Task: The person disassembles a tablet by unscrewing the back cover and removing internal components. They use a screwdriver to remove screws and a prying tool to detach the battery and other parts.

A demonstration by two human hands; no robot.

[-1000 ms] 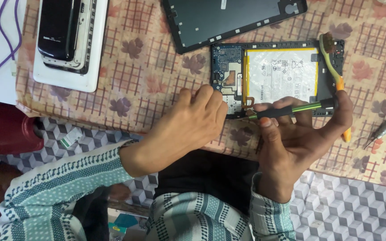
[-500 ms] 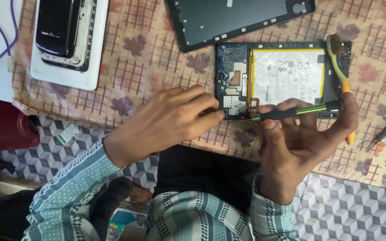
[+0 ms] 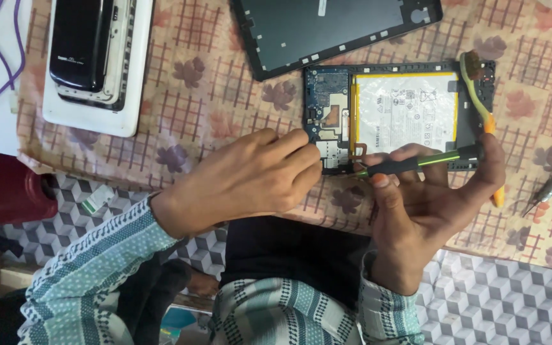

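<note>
Two hands meet at the near edge of the opened tablet (image 3: 398, 115), which lies back-off on the patterned cloth (image 3: 193, 128). Your right hand (image 3: 426, 211) is clamped on a black-and-green screwdriver (image 3: 416, 163), held nearly level along the tablet's near edge, with its tip pointing toward the circuit board (image 3: 328, 118) at the tablet's left end. Your left hand (image 3: 250, 179) rests just left of the tablet, its fingers (image 3: 298, 150) drawn together and touching the board's near corner; whether they pinch anything there is too small to tell. The white battery (image 3: 407, 112) fills the middle of the tablet. A green-and-orange brush (image 3: 477, 96) lies across the tablet's right end. The removed dark back cover (image 3: 333, 29) sits just beyond the tablet. Well to the left of the tablet, a black device (image 3: 84, 41) rests on a white box (image 3: 97, 118).
</note>
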